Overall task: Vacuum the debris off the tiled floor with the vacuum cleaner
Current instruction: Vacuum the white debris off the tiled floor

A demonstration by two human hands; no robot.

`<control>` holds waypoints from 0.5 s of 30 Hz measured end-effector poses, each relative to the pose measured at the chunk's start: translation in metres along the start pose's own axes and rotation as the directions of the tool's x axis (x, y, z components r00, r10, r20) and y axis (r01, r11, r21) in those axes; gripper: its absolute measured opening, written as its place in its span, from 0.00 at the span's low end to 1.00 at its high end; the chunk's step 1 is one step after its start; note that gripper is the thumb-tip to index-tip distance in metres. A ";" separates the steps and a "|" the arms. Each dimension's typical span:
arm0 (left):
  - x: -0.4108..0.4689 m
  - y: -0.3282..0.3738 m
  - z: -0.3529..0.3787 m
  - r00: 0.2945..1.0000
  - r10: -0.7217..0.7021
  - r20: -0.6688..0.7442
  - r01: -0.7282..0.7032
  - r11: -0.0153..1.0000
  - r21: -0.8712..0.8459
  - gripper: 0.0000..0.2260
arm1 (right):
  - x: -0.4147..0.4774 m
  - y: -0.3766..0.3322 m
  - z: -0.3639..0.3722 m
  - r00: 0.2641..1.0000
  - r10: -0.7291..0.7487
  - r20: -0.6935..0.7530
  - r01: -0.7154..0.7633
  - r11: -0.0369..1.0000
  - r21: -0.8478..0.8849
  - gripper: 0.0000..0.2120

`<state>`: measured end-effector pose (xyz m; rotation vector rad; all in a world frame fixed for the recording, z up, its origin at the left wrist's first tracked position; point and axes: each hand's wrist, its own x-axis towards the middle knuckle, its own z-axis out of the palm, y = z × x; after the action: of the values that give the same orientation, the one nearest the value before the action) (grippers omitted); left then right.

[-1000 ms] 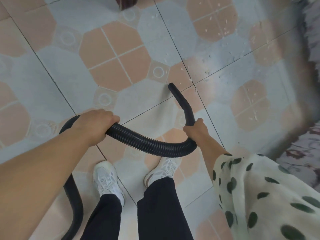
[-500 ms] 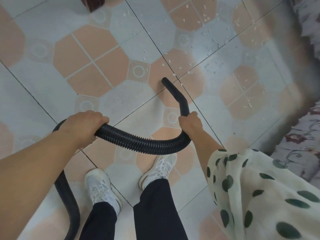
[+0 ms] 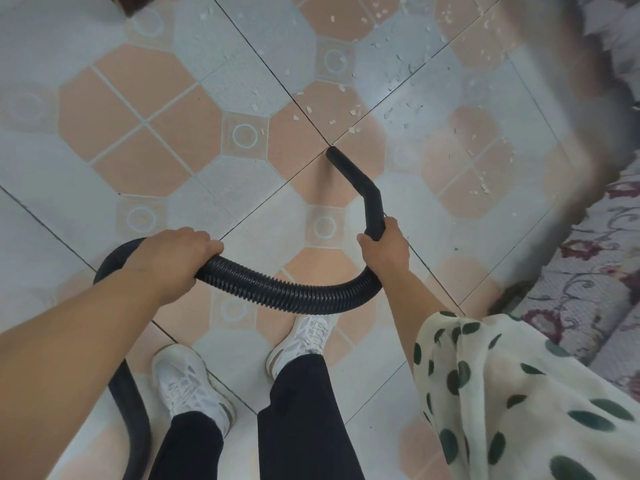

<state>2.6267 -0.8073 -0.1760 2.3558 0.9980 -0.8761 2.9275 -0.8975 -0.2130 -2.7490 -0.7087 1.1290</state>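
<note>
Your left hand (image 3: 173, 258): fingers curled over the ribbed hose (image 3: 284, 292), gripping it from above where it rises out of its loop. Your right hand (image 3: 384, 251): wrapped round the base of the rigid nozzle (image 3: 356, 178), thumb on the near side, just above where the hose joins it. Hose: sags in a shallow arc between the two hands, above your shoes (image 3: 187, 382), then curves back behind the left wrist and runs down past your left leg to the bottom edge of view. Nozzle: bent partway, angled forward and left, its tip at or just over the floor (image 3: 138, 116) where two dark grout lines cross – contact cannot be told. Debris (image 3: 332, 123): pale flecks, the nearest just beyond the tip, the rest scattered ahead and to the right toward the top edge. Open room: a wide run of tile ahead and to your left. Right edge: a patterned rug (image 3: 595, 271) bounds the floor, with a dark blurred band along the border – some flecks lie near it. Near right: your spotted sleeve (image 3: 519, 393) hangs over the tile. Top left corner: a dark object (image 3: 135, 1), cut off by the frame.
</note>
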 end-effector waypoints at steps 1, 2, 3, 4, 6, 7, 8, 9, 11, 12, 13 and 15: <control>0.002 0.005 -0.001 1.000 0.006 0.002 -0.006 1.000 0.001 0.12 | 0.002 0.005 -0.002 1.000 0.000 -0.017 0.000 1.000 0.007 0.16; 0.004 0.008 -0.002 1.000 0.012 0.004 -0.012 1.000 0.004 0.12 | 0.002 0.009 -0.004 0.999 -0.010 -0.030 0.010 1.000 0.017 0.16; 0.006 0.012 -0.003 1.000 0.016 0.010 -0.016 1.000 0.012 0.12 | 0.003 0.014 -0.005 0.999 -0.017 -0.038 0.018 0.999 0.029 0.15; 0.007 0.015 -0.004 1.000 0.018 0.016 -0.019 1.000 0.024 0.12 | 0.002 0.018 -0.005 0.999 -0.029 -0.045 0.031 0.998 0.045 0.15; 0.008 0.020 -0.005 0.999 0.023 0.030 -0.024 0.999 0.036 0.12 | 0.000 0.026 -0.004 0.998 -0.037 -0.051 0.040 0.996 0.076 0.14; 0.008 0.022 -0.005 0.999 0.026 0.031 -0.027 0.999 0.041 0.12 | -0.001 0.029 -0.004 0.998 -0.034 -0.049 0.039 0.996 0.085 0.14; 0.010 0.024 -0.006 0.999 0.030 0.033 -0.032 0.998 0.049 0.12 | -0.001 0.033 -0.004 0.998 -0.032 -0.049 0.036 0.995 0.094 0.14; 0.011 0.025 -0.008 0.999 0.034 0.034 -0.036 0.998 0.055 0.12 | 0.000 0.035 -0.005 0.998 -0.028 -0.049 0.033 0.994 0.100 0.14; 0.013 0.025 -0.011 0.999 0.034 0.031 -0.035 0.998 0.050 0.12 | 0.003 0.036 -0.005 0.998 -0.032 -0.059 0.039 0.993 0.113 0.14; 0.015 0.025 -0.013 0.999 0.034 0.020 -0.035 0.998 0.043 0.12 | 0.006 0.036 -0.007 0.997 -0.034 -0.069 0.042 0.991 0.128 0.14; 0.017 0.025 -0.014 1.000 0.031 0.004 -0.031 0.999 0.035 0.12 | 0.010 0.036 -0.008 0.997 -0.027 -0.078 0.038 0.989 0.146 0.13; 0.021 0.024 -0.016 0.999 0.025 -0.028 -0.024 1.000 0.014 0.11 | 0.018 0.034 -0.013 0.996 -0.014 -0.090 0.030 0.985 0.172 0.13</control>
<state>2.6626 -0.8032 -0.1760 2.3934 0.9752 -0.8454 2.9613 -0.9187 -0.2237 -2.6201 -0.5984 1.0065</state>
